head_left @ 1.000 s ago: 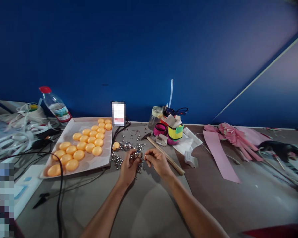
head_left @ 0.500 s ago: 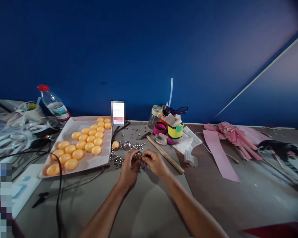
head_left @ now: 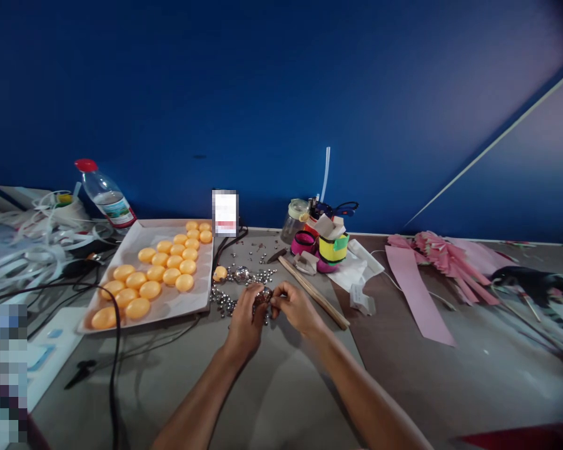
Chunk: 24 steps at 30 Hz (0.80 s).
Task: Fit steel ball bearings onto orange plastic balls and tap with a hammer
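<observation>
My left hand (head_left: 247,320) is curled around a small shiny brown-and-silver round piece (head_left: 263,296), partly hidden by the fingers. Just to its right, my right hand (head_left: 296,309) has thumb and fingertips pinched together; whatever is between them is too small to make out. Many small silver beads (head_left: 223,302) lie loose on the table beside and behind the left hand. Beyond the hands sit a clear shiny ball (head_left: 241,274) and a single orange ball (head_left: 220,274).
At left, a white tray (head_left: 198,299) holds rows of orange balls (head_left: 150,290); a bottle (head_left: 110,203) leans behind it. A hammer (head_left: 314,294) lies right of the hands, near a jar (head_left: 295,220) and yellow tape (head_left: 333,250). Pink strips (head_left: 420,294) lie farther right. A black cable (head_left: 116,350) crosses the left side.
My right hand's fingertips have drawn slightly away from the round piece, leaving more of it in sight. My left hand keeps its hold.
</observation>
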Each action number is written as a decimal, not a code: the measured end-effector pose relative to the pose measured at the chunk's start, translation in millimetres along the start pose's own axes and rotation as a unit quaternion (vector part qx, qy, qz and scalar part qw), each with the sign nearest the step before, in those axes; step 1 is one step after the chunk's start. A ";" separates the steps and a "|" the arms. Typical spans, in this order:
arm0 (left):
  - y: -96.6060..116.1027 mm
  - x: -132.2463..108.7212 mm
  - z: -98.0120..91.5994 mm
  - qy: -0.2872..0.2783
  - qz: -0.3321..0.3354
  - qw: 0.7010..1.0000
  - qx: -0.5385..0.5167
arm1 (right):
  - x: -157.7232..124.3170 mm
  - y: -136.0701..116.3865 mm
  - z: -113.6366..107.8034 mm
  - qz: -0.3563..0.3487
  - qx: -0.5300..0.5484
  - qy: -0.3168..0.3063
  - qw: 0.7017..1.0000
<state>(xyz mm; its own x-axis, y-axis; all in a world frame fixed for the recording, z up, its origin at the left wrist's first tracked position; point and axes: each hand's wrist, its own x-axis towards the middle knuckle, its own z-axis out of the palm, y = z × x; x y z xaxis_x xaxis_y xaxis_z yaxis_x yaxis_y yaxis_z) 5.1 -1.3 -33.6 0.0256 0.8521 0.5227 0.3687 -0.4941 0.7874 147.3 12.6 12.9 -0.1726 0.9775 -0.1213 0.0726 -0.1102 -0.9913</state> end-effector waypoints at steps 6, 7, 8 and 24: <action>0.8 0.7 -1.8 -0.026 0.032 0.999 0.006 | -1.9 -1.1 3.9 0.005 -0.015 0.023 1.000; 0.8 0.6 -1.6 -0.028 0.032 0.999 0.004 | -1.9 -0.9 5.0 0.006 -0.018 0.031 0.999; 1.1 0.5 -1.4 -0.028 0.027 0.999 0.000 | -2.0 -0.9 6.0 0.008 -0.023 0.039 0.999; 20.1 9.0 -5.3 0.022 -0.192 0.962 -0.192 | 13.3 15.4 -27.8 -0.201 -0.296 0.086 0.930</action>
<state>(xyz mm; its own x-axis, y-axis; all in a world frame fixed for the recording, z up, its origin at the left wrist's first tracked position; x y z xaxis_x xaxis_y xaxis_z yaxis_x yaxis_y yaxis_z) 7.9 -4.5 -11.3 -0.0863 0.9808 0.1749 -0.0279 -0.1779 0.9837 173.5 28.9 -2.5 -0.1467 0.9381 0.3137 0.5722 0.3391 -0.7467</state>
